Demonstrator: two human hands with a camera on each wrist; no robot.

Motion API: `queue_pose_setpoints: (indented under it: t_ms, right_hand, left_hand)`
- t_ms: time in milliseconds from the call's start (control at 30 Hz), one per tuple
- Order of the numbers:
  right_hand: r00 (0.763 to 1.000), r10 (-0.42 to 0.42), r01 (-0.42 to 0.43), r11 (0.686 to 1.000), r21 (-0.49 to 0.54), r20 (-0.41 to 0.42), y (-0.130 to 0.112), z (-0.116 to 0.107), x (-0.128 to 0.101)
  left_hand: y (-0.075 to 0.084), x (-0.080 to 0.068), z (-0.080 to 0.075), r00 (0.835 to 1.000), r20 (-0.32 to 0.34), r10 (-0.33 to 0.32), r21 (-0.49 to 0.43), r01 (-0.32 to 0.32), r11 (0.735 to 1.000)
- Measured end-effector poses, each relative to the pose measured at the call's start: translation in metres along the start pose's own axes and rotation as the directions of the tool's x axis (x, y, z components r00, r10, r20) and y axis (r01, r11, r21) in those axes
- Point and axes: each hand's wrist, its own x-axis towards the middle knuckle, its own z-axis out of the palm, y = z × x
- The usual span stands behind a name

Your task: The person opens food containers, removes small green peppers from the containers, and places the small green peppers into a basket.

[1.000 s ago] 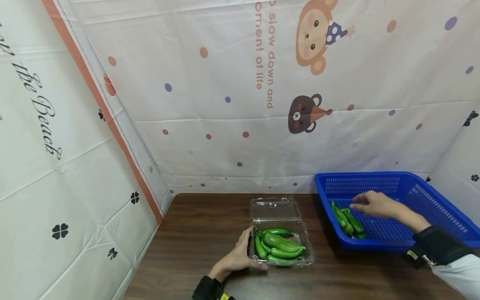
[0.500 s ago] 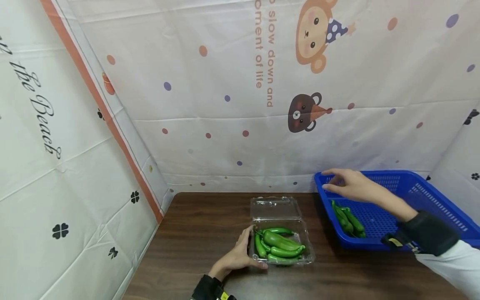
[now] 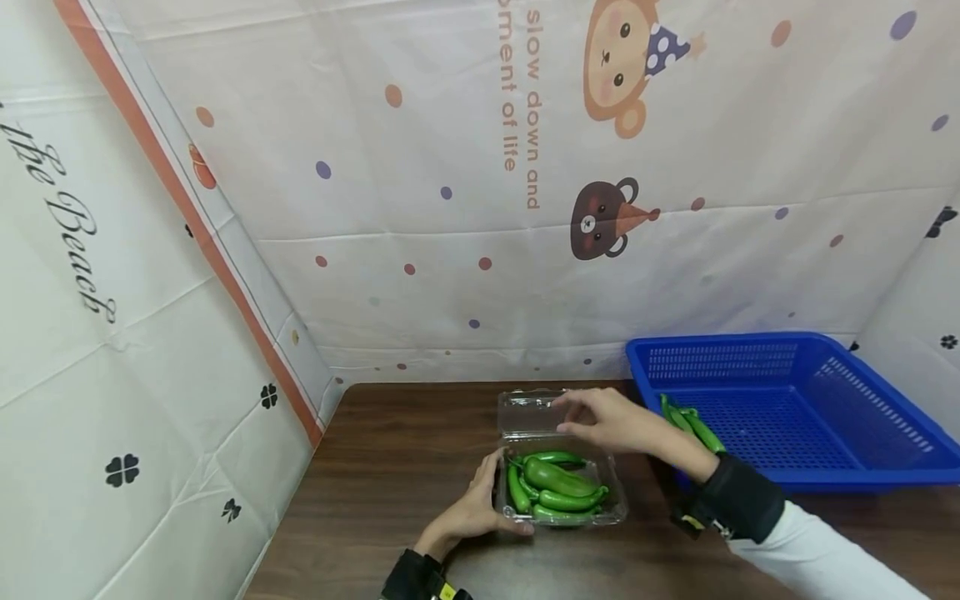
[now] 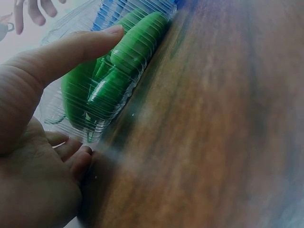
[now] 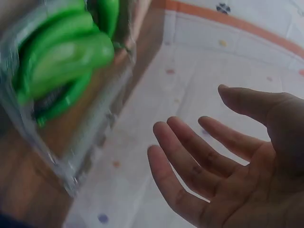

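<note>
A clear plastic clamshell box stands on the table with its lid folded back flat behind it. Several green peppers lie inside. My left hand grips the box at its left side, thumb along the front wall and the other fingers round the left wall; the left wrist view shows the thumb across the ribbed plastic. Above the lid hovers my right hand, holding nothing. Its fingers are spread and loosely bent in the right wrist view.
To the right stands a blue perforated basket, a few more green peppers at its left end, partly hidden by the right forearm. Behind the brown wooden table hangs a printed white cloth.
My right hand has travelled left, out of the blue basket, to above the box lid, with nothing in it. The left hand keeps its place on the box. The head view has shifted slightly.
</note>
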Motion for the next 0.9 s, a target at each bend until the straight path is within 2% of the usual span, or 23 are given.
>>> queue_pose_setpoints:
  t_ms: [200,433,800,900]
  right_hand:
    - [0.997,0.013,-0.017,0.998,0.058,0.072,0.007,0.037,-0.003]
    - [0.991,-0.020,0.010,0.997,0.083,0.130,0.022,0.074,-0.012]
    - [0.989,-0.064,0.067,0.998,-0.021,0.134,0.023,0.095,-0.012]
    - [0.985,-0.079,0.080,0.997,0.000,0.152,0.022,0.097,-0.012]
  left_hand:
    - [0.002,0.001,0.002,1.000,0.000,0.004,0.007,-0.004,1.000]
    - [0.004,0.000,0.000,1.000,0.008,0.017,0.001,-0.017,1.000]
    - [0.001,0.001,0.000,0.999,0.004,0.035,-0.001,-0.035,0.999]
    - [0.000,0.001,-0.001,1.000,0.007,0.031,-0.003,-0.031,1.000]
